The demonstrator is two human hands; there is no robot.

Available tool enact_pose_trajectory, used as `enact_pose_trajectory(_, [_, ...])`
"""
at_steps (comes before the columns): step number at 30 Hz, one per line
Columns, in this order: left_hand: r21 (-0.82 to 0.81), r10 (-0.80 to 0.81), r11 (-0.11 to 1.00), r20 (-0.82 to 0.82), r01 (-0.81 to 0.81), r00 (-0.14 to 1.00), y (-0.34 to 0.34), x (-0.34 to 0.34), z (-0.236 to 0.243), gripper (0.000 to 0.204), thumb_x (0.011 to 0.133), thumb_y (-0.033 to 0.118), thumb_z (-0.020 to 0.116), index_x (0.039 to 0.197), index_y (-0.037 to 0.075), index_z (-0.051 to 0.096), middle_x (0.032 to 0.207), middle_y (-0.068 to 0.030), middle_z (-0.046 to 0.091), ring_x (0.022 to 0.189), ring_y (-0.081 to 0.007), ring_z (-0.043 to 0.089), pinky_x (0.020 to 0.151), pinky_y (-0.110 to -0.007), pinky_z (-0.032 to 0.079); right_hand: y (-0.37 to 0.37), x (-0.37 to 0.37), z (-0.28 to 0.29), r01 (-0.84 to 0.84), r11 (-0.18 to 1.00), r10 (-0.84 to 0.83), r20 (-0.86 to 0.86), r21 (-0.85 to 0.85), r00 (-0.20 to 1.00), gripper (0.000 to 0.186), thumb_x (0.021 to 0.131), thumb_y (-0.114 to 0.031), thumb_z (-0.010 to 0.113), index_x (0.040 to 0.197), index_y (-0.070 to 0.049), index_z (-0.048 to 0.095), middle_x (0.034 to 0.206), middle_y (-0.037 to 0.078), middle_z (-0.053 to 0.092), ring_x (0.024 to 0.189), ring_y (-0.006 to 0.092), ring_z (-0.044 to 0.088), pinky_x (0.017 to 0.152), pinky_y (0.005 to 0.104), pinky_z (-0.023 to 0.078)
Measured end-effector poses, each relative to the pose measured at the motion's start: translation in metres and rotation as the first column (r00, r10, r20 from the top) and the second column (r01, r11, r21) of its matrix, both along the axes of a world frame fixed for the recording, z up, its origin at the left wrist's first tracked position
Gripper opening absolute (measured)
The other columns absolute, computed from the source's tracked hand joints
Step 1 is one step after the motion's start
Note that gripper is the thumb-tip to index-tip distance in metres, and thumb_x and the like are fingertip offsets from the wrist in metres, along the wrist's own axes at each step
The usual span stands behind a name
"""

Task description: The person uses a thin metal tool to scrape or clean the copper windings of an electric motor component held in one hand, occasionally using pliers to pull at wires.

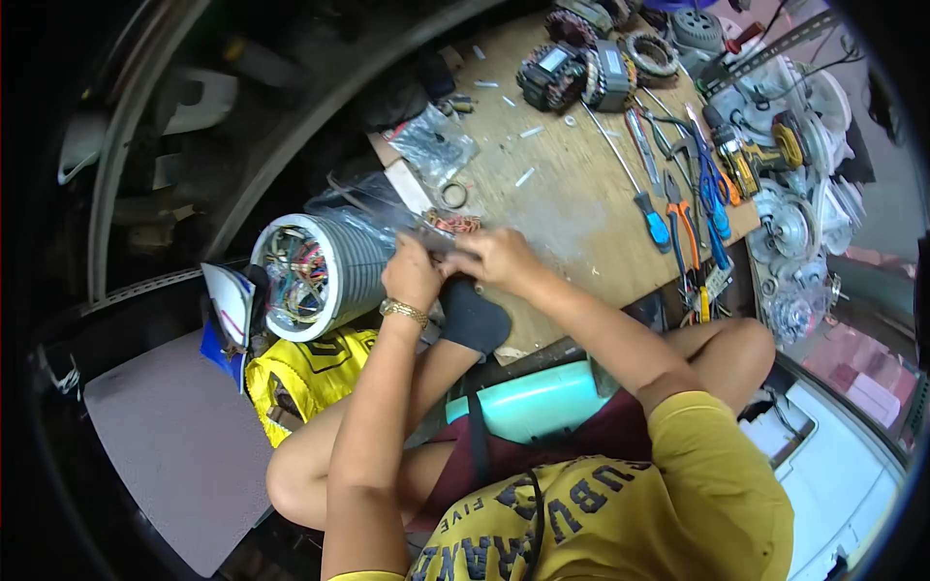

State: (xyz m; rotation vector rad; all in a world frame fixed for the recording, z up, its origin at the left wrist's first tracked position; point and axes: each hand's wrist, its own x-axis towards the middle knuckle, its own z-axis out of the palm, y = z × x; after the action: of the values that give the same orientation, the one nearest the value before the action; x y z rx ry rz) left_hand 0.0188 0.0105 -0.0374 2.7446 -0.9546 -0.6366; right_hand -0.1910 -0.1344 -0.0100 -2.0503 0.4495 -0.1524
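My left hand (413,274), with a gold-coloured watch or bracelet at its wrist, is closed at the near left edge of the wooden board. Close beside it, my right hand (502,261) is closed too, with its fingertips almost meeting the left ones. Between them shows a small dark grey piece (438,240); its kind is hidden by the fingers. Just beyond lies a bundle of orange-brown wire (455,223). Clear plastic and thin dark strips (363,201) stretch away on the left. Below the hands is a dark sock (475,318) on my foot.
On the wooden board (572,232) lie pliers (681,223), a blue-handled screwdriver (652,221), a cordless drill (741,160) and several motor stators (608,77). A grey-white bucket (334,261) of wires stands left, above a yellow bag (315,373). Metal motor parts (783,223) crowd the right.
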Motion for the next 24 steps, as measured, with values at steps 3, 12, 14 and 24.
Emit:
enact_pose_trajectory(3, [-0.039,-0.025,0.999,0.077,0.028,0.997,0.001,0.006,0.002,0.085,0.066,0.045,0.093,0.116,-0.003,0.044,0.107,-0.0268,0.071,0.091,-0.0456,0.072,0.074,-0.051,0.057,0.005,0.045,-0.017,-0.017,1.0,0.017,0.044,0.005,0.999,0.036,0.095,-0.036,0.069,0.114,-0.005,0.074,0.099,0.024,0.071,0.087,0.0417,0.069,0.075,0.0483,0.054])
enact_pose_trajectory(12, [-0.056,-0.008,0.998,0.078,0.013,0.997,0.005,-0.002,0.013,0.09,0.063,0.051,0.094,0.115,-0.003,0.043,0.107,-0.026,0.071,0.088,-0.0443,0.072,0.072,-0.05,0.058,-0.028,0.007,0.002,-0.103,0.991,0.103,0.004,0.09,0.995,0.041,0.092,-0.036,0.073,0.113,-0.001,0.071,0.097,0.022,0.073,0.089,0.0415,0.07,0.077,0.0466,0.054])
enact_pose_trajectory(14, [-0.053,0.001,0.999,0.059,0.002,0.998,0.005,-0.005,0.018,0.088,0.064,0.05,0.094,0.114,-0.002,0.043,0.103,-0.0252,0.072,0.09,-0.044,0.072,0.072,-0.05,0.057,-0.017,-0.009,-0.013,-0.129,0.99,0.13,-0.005,0.061,0.991,0.041,0.092,-0.036,0.073,0.115,-0.002,0.071,0.099,0.021,0.074,0.09,0.0412,0.07,0.079,0.0446,0.055])
enact_pose_trajectory(24, [-0.642,0.072,0.764,-0.018,-0.067,0.997,0.038,-0.078,0.102,0.047,0.092,0.019,0.074,0.13,-0.002,0.056,0.135,-0.0198,0.057,0.126,-0.0349,0.056,0.104,-0.043,0.047,-0.011,-0.068,0.103,-0.142,-0.184,-0.562,0.014,0.973,0.827,0.043,0.111,-0.048,0.041,0.081,-0.018,0.048,0.056,-0.005,0.031,0.045,0.0082,0.03,0.046,0.0259,0.03])
